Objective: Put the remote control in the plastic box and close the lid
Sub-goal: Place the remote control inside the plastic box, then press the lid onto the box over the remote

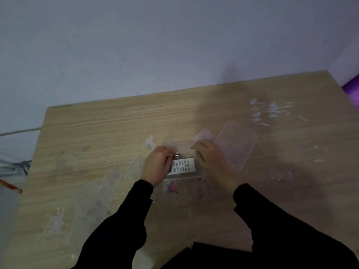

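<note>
A white remote control (183, 166) with grey buttons lies inside a clear plastic box (184, 145) at the middle of the wooden table. My left hand (157, 165) covers the remote's left end, fingers curled over it. Over the box's right side rests my right hand (210, 160), palm down on the rim. The clear lid (236, 145) lies flat on the table just right of the box, off it. A small metallic cylinder (177, 156) shows in the box behind the remote.
The wooden table (97, 152) carries white scuffs and scraps at the back right (270, 112). Blue and red scribbles (172, 188) mark the surface in front of the box. A purple object (352, 88) sits at the far right edge. A wall stands behind.
</note>
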Available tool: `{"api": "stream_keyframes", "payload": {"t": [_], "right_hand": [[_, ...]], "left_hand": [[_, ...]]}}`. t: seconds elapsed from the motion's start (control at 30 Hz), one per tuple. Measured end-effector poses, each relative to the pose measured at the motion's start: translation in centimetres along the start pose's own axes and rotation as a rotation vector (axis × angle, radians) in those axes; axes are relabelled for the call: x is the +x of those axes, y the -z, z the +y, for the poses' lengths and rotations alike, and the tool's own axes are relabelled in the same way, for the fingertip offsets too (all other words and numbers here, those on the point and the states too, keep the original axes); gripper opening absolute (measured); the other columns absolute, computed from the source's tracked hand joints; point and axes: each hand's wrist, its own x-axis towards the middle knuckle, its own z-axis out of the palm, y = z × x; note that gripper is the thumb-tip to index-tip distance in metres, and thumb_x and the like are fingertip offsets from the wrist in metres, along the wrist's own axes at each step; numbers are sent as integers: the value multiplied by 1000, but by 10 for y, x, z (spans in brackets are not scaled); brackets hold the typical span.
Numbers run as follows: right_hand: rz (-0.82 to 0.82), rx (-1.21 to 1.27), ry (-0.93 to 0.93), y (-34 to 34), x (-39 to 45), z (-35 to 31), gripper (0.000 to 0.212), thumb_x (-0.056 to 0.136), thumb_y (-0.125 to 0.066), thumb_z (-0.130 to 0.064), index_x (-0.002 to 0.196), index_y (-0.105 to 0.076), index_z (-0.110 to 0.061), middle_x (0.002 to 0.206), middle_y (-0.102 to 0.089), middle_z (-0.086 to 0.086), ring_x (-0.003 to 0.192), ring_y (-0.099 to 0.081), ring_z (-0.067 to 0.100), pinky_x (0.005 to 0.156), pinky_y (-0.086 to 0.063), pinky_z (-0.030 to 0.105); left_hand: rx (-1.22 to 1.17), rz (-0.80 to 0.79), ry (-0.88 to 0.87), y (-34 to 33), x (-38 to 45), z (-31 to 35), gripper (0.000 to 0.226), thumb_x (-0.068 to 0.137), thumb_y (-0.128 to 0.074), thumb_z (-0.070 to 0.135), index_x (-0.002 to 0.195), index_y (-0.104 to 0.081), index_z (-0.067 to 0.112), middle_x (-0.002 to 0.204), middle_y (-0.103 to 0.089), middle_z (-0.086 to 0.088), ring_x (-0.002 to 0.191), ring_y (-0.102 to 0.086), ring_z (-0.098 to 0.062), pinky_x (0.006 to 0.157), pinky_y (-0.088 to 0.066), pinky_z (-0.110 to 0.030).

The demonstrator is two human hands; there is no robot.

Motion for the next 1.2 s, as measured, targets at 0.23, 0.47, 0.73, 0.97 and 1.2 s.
{"api": "stream_keyframes", "payload": {"t": [0.23, 0.47, 0.73, 0.97, 1.2], "right_hand": [[-113, -261, -343, 12, -66, 58, 53, 88, -61, -32, 134, -43, -14, 146, -41, 11, 133, -35, 31, 108, -34, 45], [432, -35, -223, 34, -46, 19, 22, 90, -52, 2, 111, -57, -3, 107, -66, 19, 96, -60, 29, 81, -49, 35], [611, 863, -455, 49, -17, -28, 8, 99, -42, -10, 101, -50, -9, 98, -67, 20, 77, -69, 20, 74, -58, 38], [174, 331, -549, 12, -22, -18, 41, 85, -48, 7, 125, -48, 4, 130, -52, 24, 118, -51, 33, 102, -43, 42], [-44, 295, -408, -5, -25, -19, 64, 85, -35, 10, 145, -27, -14, 151, -34, 11, 136, -35, 27, 115, -30, 46]], "left_hand": [[-219, 217, 293, -13, -36, 0, 39, 92, -53, 10, 131, -47, 12, 141, -42, -18, 133, -36, -30, 110, -27, -34], [-409, 184, 344, -10, -48, 4, 47, 95, -51, 12, 139, -38, 11, 148, -38, -15, 138, -34, -29, 116, -28, -46], [-608, 300, 374, 3, -38, 20, 34, 98, -43, 32, 128, -52, 19, 126, -57, -1, 115, -53, -15, 93, -44, -17], [-393, 365, 481, -1, -37, 7, 30, 91, -50, 2, 119, -61, 5, 101, -63, -19, 81, -58, -24, 73, -44, -26], [-282, 329, 526, -11, -53, 1, 32, 88, -51, -3, 120, -58, 0, 98, -60, -22, 77, -53, -23, 75, -42, -30]]}}
